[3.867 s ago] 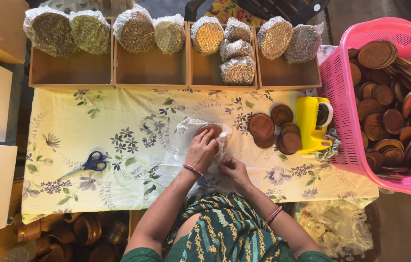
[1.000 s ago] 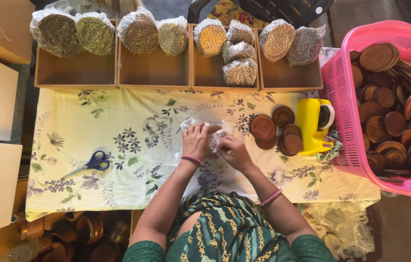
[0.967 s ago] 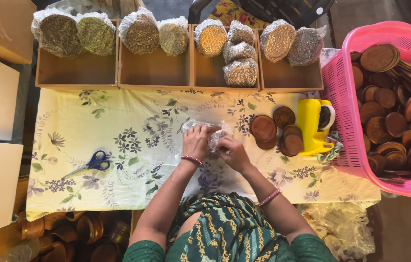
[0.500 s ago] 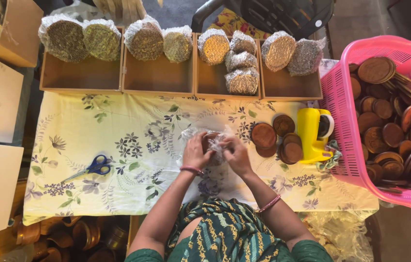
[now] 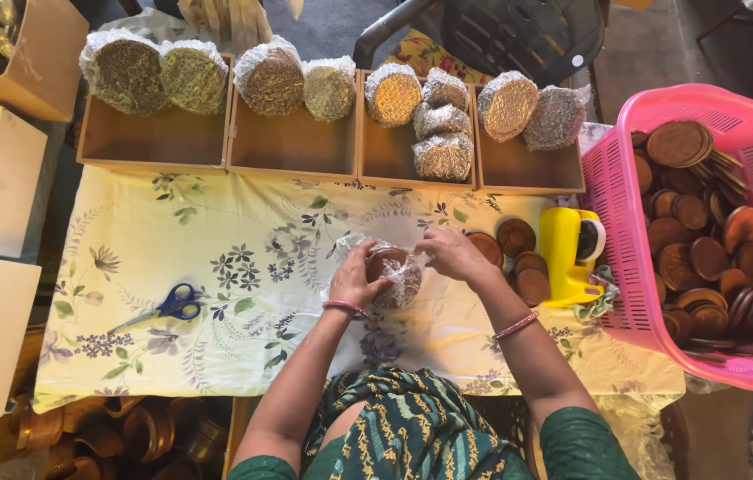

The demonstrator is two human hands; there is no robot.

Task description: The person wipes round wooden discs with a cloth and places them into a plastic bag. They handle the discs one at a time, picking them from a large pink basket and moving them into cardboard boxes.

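Item: blue scissors (image 5: 167,307) at left on the floral cloth (image 5: 216,231); at centre, left hand (image 5: 356,277) and right hand (image 5: 450,253) close on a stack of brown discs (image 5: 391,267) half inside clear plastic wrap (image 5: 403,283). Step judged: wrapping; next calls for drawing the film snug around the stack. Stack axis seemingly tilted toward the wearer; loose discs (image 5: 518,258), yellow mug (image 5: 567,253) and pink basket (image 5: 625,204) at right.

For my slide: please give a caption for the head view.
Both hands, left hand and right hand, wrap a brown disc in clear plastic film.
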